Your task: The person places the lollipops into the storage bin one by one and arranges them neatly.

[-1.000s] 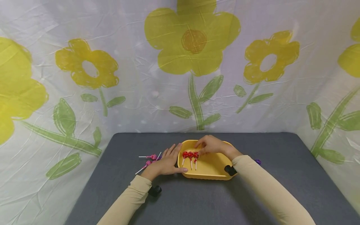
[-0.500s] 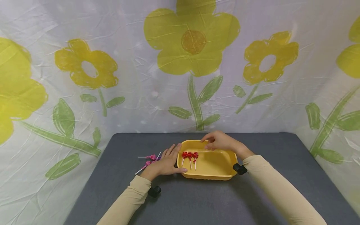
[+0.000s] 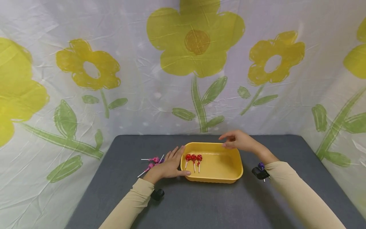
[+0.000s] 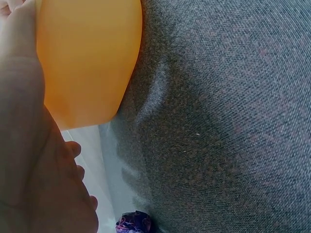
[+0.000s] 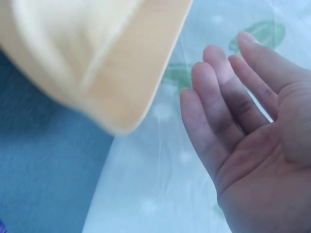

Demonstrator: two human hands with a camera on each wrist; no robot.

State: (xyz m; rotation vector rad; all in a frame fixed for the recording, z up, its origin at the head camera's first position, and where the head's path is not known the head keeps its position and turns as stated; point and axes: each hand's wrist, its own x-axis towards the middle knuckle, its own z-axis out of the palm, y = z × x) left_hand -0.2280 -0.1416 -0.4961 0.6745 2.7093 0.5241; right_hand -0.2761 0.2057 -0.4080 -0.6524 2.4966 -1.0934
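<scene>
My left hand (image 3: 171, 166) rests with spread, straight fingers on the left rim of a yellow plastic tray (image 3: 217, 180), its thumb at the near left corner. Three red lollipops (image 3: 193, 158) lie side by side inside the tray's left half, sticks toward me. Over the tray's far right corner hovers my right hand (image 3: 239, 141), holding nothing; in the right wrist view its fingers (image 5: 226, 92) are loosely bent and apart from the tray wall (image 5: 146, 68).
Left of the tray, partly behind the left hand, lie several pink lollipops (image 3: 154, 159) and a purple one (image 4: 133, 222). Another purple lollipop (image 3: 261, 165) lies to the right, partly covered by the right wrist's black camera (image 3: 260, 173). A flowered cloth (image 3: 137, 95) hangs behind the grey table (image 3: 183, 210).
My right hand has drawn away from the red lollipops, rising and moving right to the tray's far right corner. The purple lollipop at right is now partly uncovered. My left hand stays put.
</scene>
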